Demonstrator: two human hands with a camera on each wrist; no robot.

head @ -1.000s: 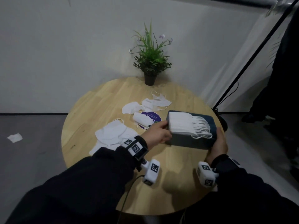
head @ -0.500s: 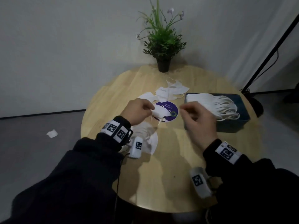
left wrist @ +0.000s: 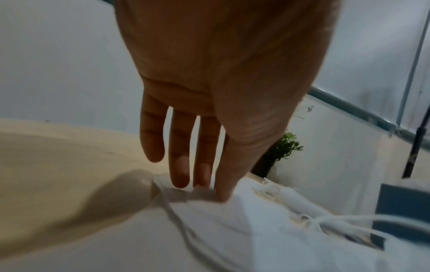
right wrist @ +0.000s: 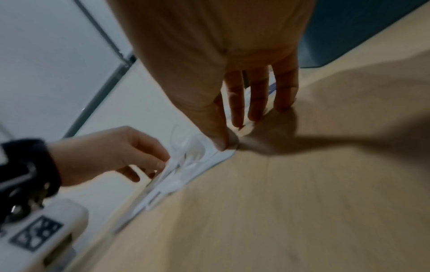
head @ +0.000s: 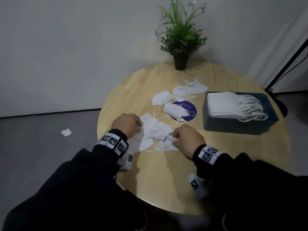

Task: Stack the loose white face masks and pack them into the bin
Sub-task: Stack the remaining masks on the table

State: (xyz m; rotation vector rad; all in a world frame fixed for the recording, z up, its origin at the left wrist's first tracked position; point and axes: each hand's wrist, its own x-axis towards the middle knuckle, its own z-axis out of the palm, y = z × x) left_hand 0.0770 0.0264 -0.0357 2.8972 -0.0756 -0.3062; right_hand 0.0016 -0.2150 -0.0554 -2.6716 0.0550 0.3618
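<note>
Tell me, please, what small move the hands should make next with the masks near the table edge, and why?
Probably lift the nearest mask and lay it squarely on its neighbours. The right hand already pinches its corner and the left hand touches the other end with its fingers. The loose pile is uneven, while the bin holds a neat stack.

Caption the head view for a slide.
Both hands gather loose masks on the table beside a bin already holding a stack.
</note>
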